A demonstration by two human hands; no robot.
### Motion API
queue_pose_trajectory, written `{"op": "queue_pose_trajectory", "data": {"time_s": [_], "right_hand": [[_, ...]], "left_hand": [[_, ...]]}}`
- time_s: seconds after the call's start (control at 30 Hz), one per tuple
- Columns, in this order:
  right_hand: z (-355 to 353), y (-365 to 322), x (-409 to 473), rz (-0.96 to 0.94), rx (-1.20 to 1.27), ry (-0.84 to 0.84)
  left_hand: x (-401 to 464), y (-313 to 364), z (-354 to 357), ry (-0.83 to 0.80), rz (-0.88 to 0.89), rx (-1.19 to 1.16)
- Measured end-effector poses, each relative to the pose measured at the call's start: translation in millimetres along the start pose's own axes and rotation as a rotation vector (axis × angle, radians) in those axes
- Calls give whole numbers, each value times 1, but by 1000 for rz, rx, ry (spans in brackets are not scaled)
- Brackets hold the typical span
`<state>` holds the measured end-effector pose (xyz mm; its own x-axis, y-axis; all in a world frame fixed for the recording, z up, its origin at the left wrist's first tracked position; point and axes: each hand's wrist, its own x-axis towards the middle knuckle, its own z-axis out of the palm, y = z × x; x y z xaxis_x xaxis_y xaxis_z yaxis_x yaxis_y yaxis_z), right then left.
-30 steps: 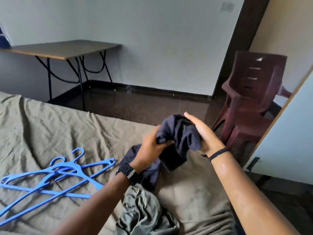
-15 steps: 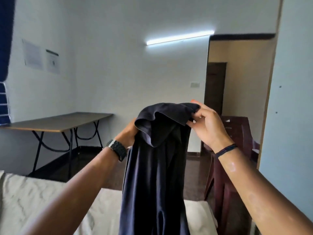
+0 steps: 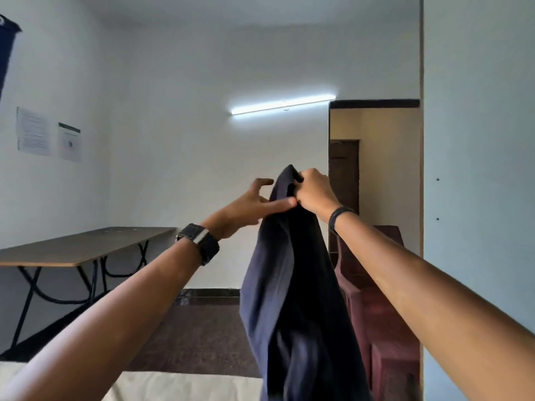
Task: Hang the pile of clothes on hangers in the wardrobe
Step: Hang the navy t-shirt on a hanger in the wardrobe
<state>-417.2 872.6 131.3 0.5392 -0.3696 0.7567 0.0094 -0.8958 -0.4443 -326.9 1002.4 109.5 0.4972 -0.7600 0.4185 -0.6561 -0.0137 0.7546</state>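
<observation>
White walls close the room on the left and far side, with a lit tube light (image 3: 283, 104) on the far wall and two sheets of paper (image 3: 49, 135) pinned on the left wall; a desk (image 3: 84, 246) on black crossed legs stands along the left wall; a dark red plastic chair (image 3: 379, 299) stands on the right near a doorway (image 3: 344, 175); a pale panel (image 3: 477, 198) fills the right edge; a strip of bed (image 3: 185, 386) runs along the near edge.

A dark navy garment (image 3: 292, 299) hangs in the middle of the view, raised in front of the person, its lower end running out of view at the near edge; the right hand (image 3: 314, 193) grips its bunched top edge, fingers curled tight round the cloth, a dark band on the wrist; the left hand (image 3: 253, 205), with a black watch (image 3: 199, 241) on the wrist, is just left of the garment's top, its thumb lying across the fabric and touching it just below the right hand, the other fingers spread loosely behind and clear of the cloth as far as can be seen.
</observation>
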Motion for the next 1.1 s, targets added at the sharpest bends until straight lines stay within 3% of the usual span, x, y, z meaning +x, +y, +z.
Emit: {"op": "queue_pose_trajectory", "data": {"time_s": [0.17, 0.27, 0.37, 0.47, 0.53, 0.6, 0.67, 0.73, 0.8, 0.83, 0.9, 1.0, 1.1], "right_hand": [[4, 4, -1, 14, 141, -133], [3, 15, -12, 18, 234, -262], [15, 23, -27, 20, -53, -418], [32, 44, -43, 176, -277, -588], [36, 63, -48, 263, -336, -600], [37, 80, -47, 356, -225, -630], [39, 84, -46, 451, 68, -707], [44, 79, -42, 432, 238, -710], [52, 70, -38, 382, 284, -670], [56, 65, -37, 359, 272, -659], [66, 57, -36, 303, 187, -658], [83, 50, -41, 229, 80, -677], [94, 45, -46, 170, 30, -618]], "left_hand": [[18, 9, -3, 273, 50, 46], [23, 12, -20, 301, 88, -26], [26, 11, -29, 362, 124, -60], [30, -1, -50, 516, 67, -244], [26, -15, -66, 624, 34, -378], [21, -39, -80, 705, -27, -403], [19, -71, -97, 730, -140, -191], [11, -95, -110, 533, -322, 271], [-7, -101, -105, 132, -592, 637], [-15, -98, -98, -59, -679, 708], [-24, -92, -78, -267, -660, 577], [-26, -95, -41, -350, -453, 204], [-24, -108, 3, -380, -330, 65]]}}
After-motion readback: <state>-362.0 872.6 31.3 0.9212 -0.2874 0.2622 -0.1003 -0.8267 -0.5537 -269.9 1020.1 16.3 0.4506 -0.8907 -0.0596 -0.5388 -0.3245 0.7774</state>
